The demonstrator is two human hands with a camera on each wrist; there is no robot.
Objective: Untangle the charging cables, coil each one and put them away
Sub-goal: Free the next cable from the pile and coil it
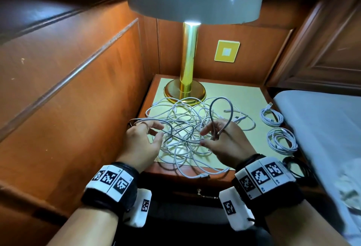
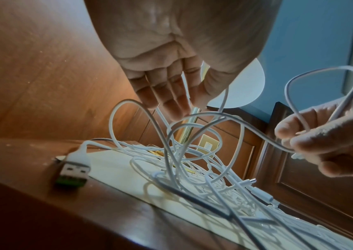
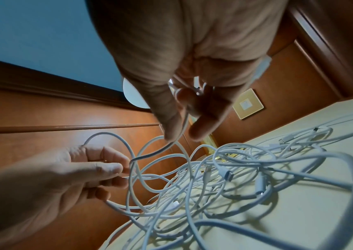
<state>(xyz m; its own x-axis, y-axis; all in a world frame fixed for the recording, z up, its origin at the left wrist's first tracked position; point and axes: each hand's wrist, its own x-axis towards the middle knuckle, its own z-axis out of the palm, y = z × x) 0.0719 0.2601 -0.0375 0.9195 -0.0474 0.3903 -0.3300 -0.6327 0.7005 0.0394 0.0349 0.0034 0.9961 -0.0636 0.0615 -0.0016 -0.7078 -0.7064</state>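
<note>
Wristbands with the checkered tags are sitting closest to the lens, but starting at the fingers: our right hand (image 1: 220, 138) is pinching a raised loop of one grey-white cable (image 1: 221, 108) between thumb and curled fingers, with a connector end poking out near the fingertips. Our left hand (image 1: 143, 138) is hanging with loosely spread, half-curled fingers (image 2: 171, 94), and a strand is passing across them; we honestly can't tell if it's gripping that strand or just hooking it. That same cable is running between both hands above the tangled pile (image 1: 187, 128), which is sprawling over the cream mat on the nightstand (image 1: 244, 97) and drooping off the front edge. Off to the right, two coiled cables (image 1: 272, 116) are already lying neat, and something dark, maybe a black cable (image 1: 300, 169), is sitting near the corner. So we're figuring a couple are done, several are left knotted, and nothing's looking put away yet. Behind everything, the brass lamp (image 1: 188, 60) is glowing.
</note>
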